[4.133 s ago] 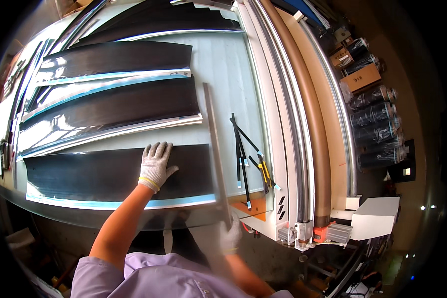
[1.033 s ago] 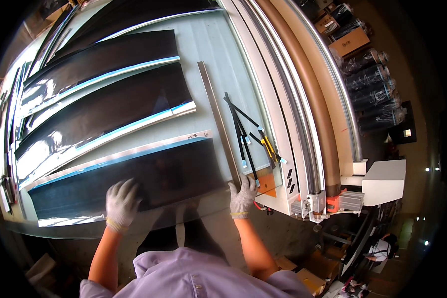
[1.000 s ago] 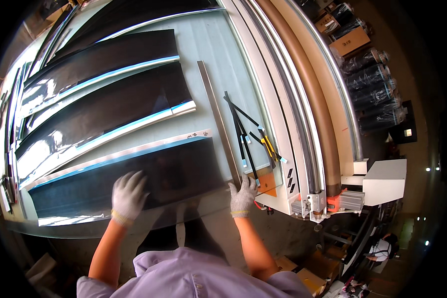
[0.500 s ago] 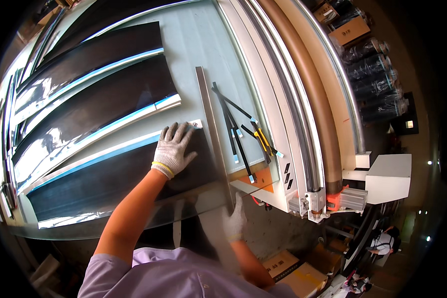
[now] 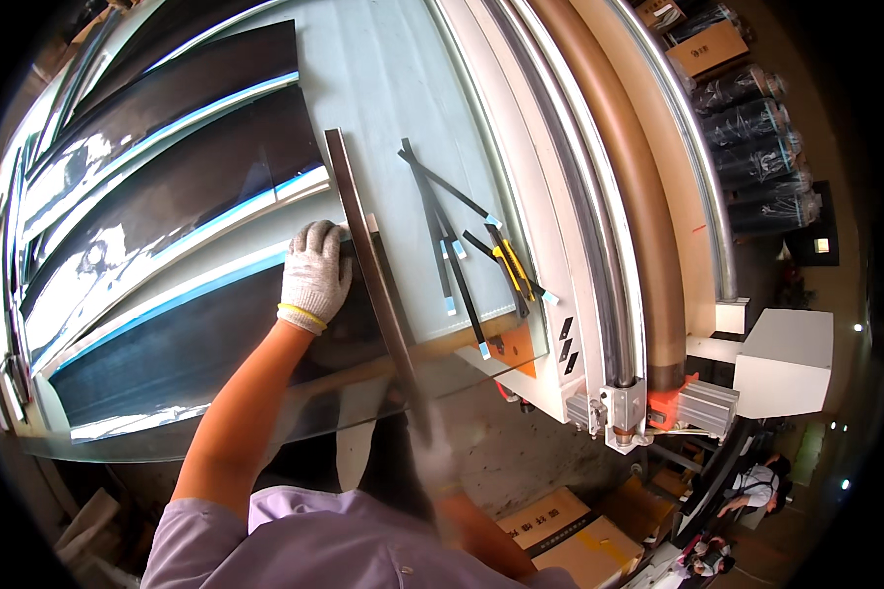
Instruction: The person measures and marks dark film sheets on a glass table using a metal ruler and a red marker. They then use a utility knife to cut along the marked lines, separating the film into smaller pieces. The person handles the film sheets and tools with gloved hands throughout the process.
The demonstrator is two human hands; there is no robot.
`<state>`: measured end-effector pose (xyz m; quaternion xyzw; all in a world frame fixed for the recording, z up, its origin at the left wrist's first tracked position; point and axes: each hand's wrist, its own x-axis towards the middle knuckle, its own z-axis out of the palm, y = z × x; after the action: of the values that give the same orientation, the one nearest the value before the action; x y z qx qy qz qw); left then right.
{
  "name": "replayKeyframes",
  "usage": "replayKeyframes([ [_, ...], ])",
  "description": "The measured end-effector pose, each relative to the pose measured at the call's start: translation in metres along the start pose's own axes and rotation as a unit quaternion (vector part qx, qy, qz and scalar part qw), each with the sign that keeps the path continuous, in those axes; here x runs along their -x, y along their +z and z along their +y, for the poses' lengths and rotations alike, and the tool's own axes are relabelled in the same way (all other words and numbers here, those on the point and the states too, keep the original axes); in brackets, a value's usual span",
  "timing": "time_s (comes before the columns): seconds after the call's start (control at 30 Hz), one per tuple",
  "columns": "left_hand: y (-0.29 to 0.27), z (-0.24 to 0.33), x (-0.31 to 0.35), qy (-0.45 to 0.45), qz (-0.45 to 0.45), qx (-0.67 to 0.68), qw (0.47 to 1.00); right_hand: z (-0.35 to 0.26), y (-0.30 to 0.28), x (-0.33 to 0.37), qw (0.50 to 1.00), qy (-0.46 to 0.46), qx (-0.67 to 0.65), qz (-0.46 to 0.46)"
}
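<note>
My left hand (image 5: 314, 270), in a pale knitted glove with a yellow cuff, lies on a dark glossy film sheet (image 5: 201, 339) with a blue-and-white edge. Its fingers are close together and reach toward that edge, beside a long metal straightedge (image 5: 367, 245). The straightedge lies slantwise across the right end of the sheet. Below the table edge, my right hand (image 5: 437, 456) is smeared by motion, closed about the near end of the straightedge. To the right lie several black strips (image 5: 469, 306) with pale blue ends and a yellow-handled cutter (image 5: 507, 257).
Other dark sheets (image 5: 182, 182) lie farther back on the glass-topped table (image 5: 383, 59). Along the right runs a machine with a long brown roller (image 5: 648, 216). Cardboard boxes (image 5: 550, 520) stand below, wrapped black rolls (image 5: 751, 167) at far right. People (image 5: 756, 486) appear lower right.
The straightedge has shifted left and now lies across the sheet's right end. My left hand has drawn its spread fingers together. My right hand has moved down and left with the bar.
</note>
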<state>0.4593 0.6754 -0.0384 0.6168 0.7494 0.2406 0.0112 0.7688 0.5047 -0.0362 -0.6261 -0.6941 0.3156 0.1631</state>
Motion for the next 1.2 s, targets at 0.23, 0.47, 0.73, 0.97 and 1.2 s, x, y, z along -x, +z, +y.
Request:
replayKeyframes([
  [0.23,0.007,0.007,0.003,0.008,0.003,-0.043,0.999,0.000,-0.014,-0.033,0.989,-0.135,0.052,-0.027],
  [0.47,0.005,0.032,0.004,-0.016,-0.015,-0.039,0.999,0.021,-0.016,-0.017,0.987,-0.140,-0.002,-0.084],
  [0.73,0.004,0.032,0.005,-0.009,-0.045,-0.085,0.995,0.024,-0.007,-0.026,0.977,-0.203,-0.036,-0.048],
  [0.97,0.009,0.033,0.004,-0.008,-0.048,-0.093,0.994,0.019,-0.018,-0.025,0.983,-0.149,-0.007,-0.108],
  [1.2,0.010,0.032,0.004,-0.002,-0.029,-0.105,0.994,0.022,-0.018,-0.027,0.982,-0.151,-0.011,-0.108],
])
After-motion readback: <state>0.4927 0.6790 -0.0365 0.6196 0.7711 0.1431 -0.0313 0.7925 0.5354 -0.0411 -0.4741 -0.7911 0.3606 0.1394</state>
